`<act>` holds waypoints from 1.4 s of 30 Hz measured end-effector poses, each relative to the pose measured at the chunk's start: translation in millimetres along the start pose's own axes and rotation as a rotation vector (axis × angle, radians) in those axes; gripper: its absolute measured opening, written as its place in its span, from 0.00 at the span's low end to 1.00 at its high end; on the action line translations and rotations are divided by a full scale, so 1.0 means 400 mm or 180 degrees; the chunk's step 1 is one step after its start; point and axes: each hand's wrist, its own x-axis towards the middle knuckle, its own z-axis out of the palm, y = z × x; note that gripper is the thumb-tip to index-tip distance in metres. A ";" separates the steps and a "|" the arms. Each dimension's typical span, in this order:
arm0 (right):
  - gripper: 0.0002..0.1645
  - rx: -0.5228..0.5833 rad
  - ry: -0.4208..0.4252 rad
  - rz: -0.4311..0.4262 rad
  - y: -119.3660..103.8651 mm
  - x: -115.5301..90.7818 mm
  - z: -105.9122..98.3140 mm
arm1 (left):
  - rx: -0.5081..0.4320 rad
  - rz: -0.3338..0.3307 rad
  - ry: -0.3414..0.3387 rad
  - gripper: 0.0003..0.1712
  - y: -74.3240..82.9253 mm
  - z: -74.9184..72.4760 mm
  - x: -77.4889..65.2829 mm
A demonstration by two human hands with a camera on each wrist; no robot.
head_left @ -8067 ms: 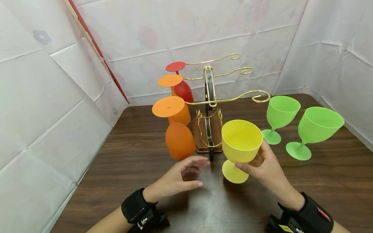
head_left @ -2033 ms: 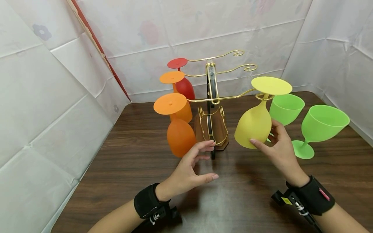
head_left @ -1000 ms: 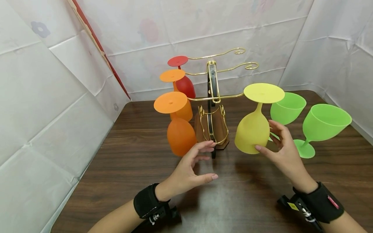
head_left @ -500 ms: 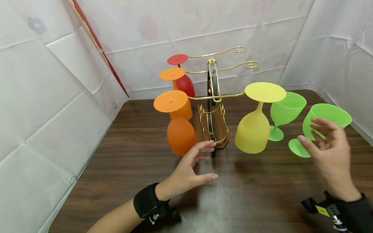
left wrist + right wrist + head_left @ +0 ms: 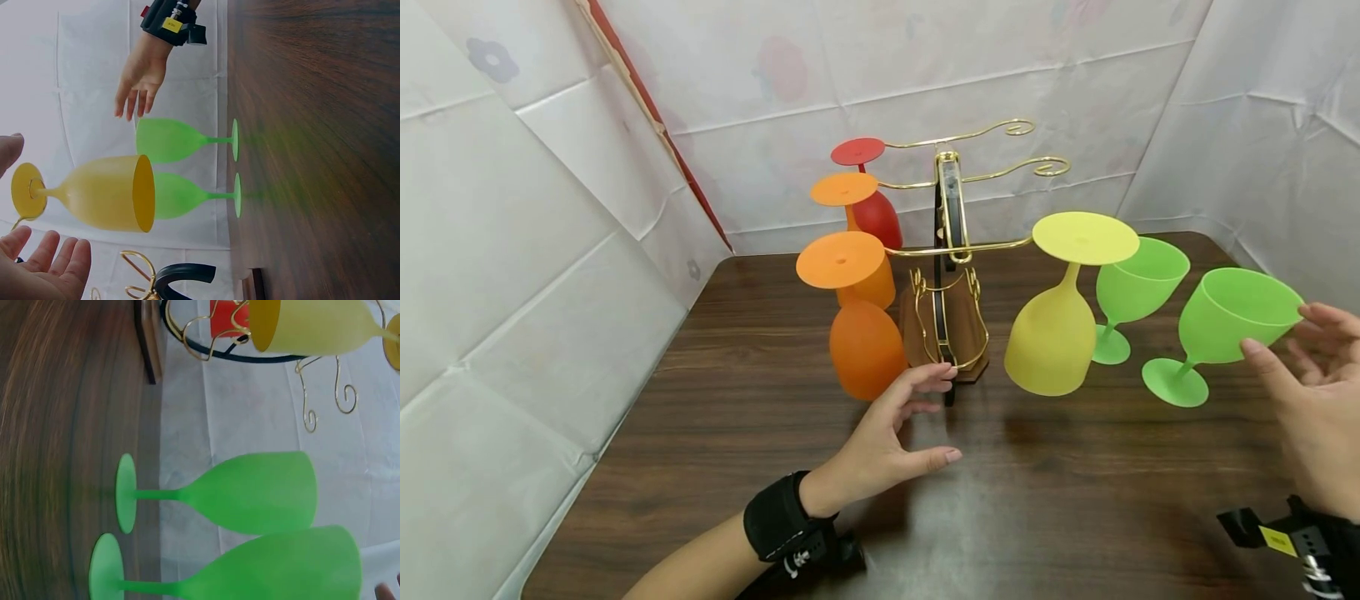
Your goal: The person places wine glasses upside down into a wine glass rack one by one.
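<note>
A yellow goblet (image 5: 1051,342) hangs upside down by its foot from the front right arm of a gold wire glass rack (image 5: 951,208). My right hand (image 5: 1321,400) is at the right edge of the head view, thumb and fingers spread beside the bowl of the nearer green goblet (image 5: 1228,325). In the left wrist view that hand (image 5: 144,75) points its fingers down just above the bowl's rim. Behind it stands another green goblet (image 5: 1135,287), upright on the table. My left hand (image 5: 880,446) holds nothing, with fingers apart in front of the rack.
Two orange goblets (image 5: 867,350) and a red goblet (image 5: 877,218) hang upside down on the rack's left side. The rack's middle and back right arms (image 5: 1011,172) carry no goblets. The dark wooden table (image 5: 1052,500) meets white sheeting (image 5: 760,167) at back and sides.
The right hand turned the yellow goblet upside down, hung it on the front right arm, let go and moved right to the nearer green goblet. Over the last second the left hand stayed still.
</note>
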 end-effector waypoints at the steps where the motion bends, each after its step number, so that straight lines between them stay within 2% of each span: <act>1: 0.36 -0.0277 0.0043 0.0017 0.003 0.004 -0.002 | 0.0001 0.0002 0.0004 0.46 0.000 0.000 0.000; 4: 0.41 -0.1206 0.0136 0.0068 0.016 0.013 -0.007 | 0.0001 0.0000 0.0016 0.46 0.000 0.001 -0.001; 6: 0.45 -0.1635 0.0151 0.0114 0.029 0.020 -0.010 | -0.0007 -0.0013 0.0019 0.45 0.000 0.002 -0.001; 10: 0.53 -0.1267 0.0130 0.0409 0.050 0.034 -0.009 | -0.0021 -0.0039 0.0016 0.45 0.000 0.005 -0.001; 12: 0.54 -0.0927 0.0120 0.0518 0.061 0.040 -0.005 | -0.0027 -0.0045 0.0015 0.45 0.001 0.006 -0.002; 13: 0.55 -0.0693 0.0104 0.0522 0.067 0.043 -0.003 | -0.0026 -0.0046 0.0016 0.45 0.001 0.006 -0.002; 18: 0.52 -0.0079 -0.0045 0.0427 0.097 0.053 0.000 | -0.0035 -0.0038 0.0019 0.45 0.001 0.008 0.000; 23: 0.49 -0.0178 0.0073 0.0643 0.116 0.062 -0.003 | -0.0048 -0.0052 0.0023 0.44 -0.003 0.011 0.000; 27: 0.48 -0.0223 0.0107 0.0684 0.143 0.073 -0.010 | -0.0038 -0.0053 0.0017 0.44 -0.005 0.013 0.001; 30: 0.49 -0.0201 0.0061 0.0592 0.177 0.089 -0.025 | -0.0052 -0.0052 0.0017 0.44 -0.006 0.014 0.001; 33: 0.49 -0.0179 0.0128 0.0589 0.173 0.089 -0.020 | -0.0068 -0.0043 0.0018 0.44 -0.007 0.014 0.001; 37: 0.46 -0.0031 0.0147 0.0430 0.124 0.062 0.009 | -0.0085 -0.0037 0.0015 0.44 -0.010 0.012 0.000; 42: 0.44 0.0439 -0.0087 -0.0097 0.069 0.043 0.032 | -0.0103 -0.0050 0.0022 0.44 -0.011 0.008 -0.001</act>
